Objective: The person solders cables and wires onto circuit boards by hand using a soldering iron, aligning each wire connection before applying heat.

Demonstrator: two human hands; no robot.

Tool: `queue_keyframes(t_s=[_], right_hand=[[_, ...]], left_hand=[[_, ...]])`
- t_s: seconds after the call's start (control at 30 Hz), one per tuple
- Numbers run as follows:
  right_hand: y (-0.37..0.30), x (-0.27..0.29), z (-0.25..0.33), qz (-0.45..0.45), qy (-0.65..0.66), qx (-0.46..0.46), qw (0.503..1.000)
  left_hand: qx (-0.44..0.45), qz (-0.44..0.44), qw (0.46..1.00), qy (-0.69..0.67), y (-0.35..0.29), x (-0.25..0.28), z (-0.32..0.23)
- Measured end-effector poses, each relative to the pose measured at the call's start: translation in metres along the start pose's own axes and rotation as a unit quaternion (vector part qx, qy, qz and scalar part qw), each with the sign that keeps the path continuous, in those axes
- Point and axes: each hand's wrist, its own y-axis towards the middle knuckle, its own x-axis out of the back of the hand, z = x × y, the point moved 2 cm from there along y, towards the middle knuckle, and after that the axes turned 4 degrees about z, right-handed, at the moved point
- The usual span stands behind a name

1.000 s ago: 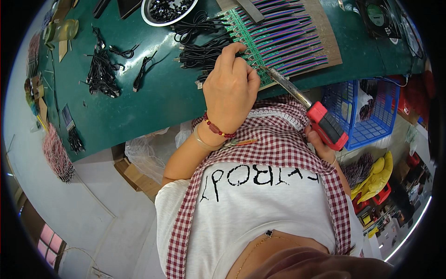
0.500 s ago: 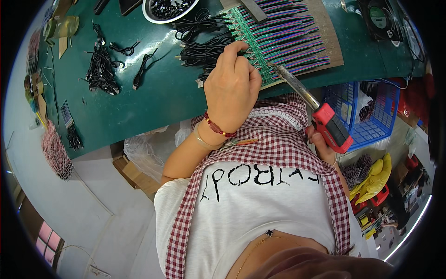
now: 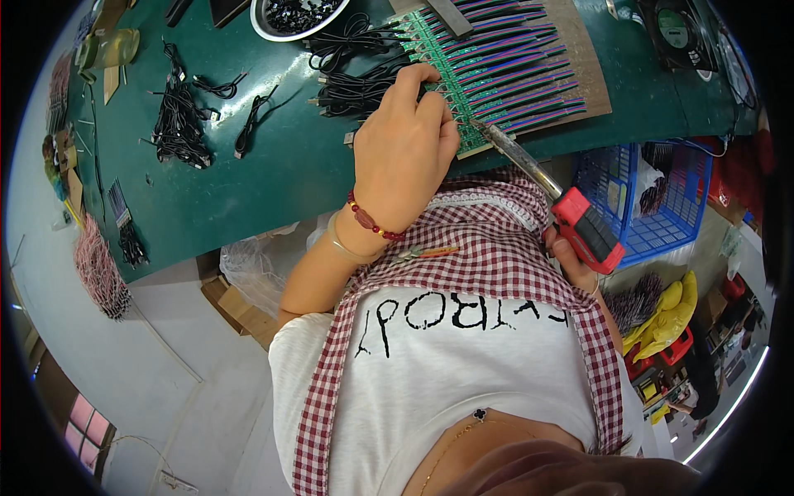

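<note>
My left hand (image 3: 405,145) is bent over the left edge of a green circuit board panel (image 3: 442,62). Its fingers are closed in a pinch, and whatever they hold is hidden. In my right hand (image 3: 569,255) is a red and black soldering iron (image 3: 589,227), its tip at the near end of the panel, just right of my left fingers. Rows of multicoloured wires (image 3: 525,59) run rightward from the panel. Bundled black cables (image 3: 360,89) lie along its left side. A flat metal bar (image 3: 449,16) rests across the panel's far part.
The panel lies on a brown board (image 3: 594,78) on the green table (image 3: 273,178). A metal bowl of small black parts (image 3: 298,35) stands at the back. More black cables (image 3: 180,124) lie left. A fan (image 3: 674,33) is far right, and a blue basket (image 3: 662,202) sits below the edge.
My left hand has shifted slightly left, its wrist too. The soldering iron has moved a little left along with its tip. My right hand still grips it.
</note>
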Motion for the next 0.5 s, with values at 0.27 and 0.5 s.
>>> queue_keyframes(t_s=[0.27, 0.5], right_hand=[[-0.010, -0.002, -0.021, 0.038, 0.002, -0.048, 0.998], [-0.005, 0.001, -0.001, -0.021, 0.046, -0.034, 0.998]], left_hand=[[-0.009, 0.023, 1.000, 0.011, 0.004, 0.003, -0.003], [-0.020, 0.032, 0.999, 0.014, 0.005, 0.004, -0.005]])
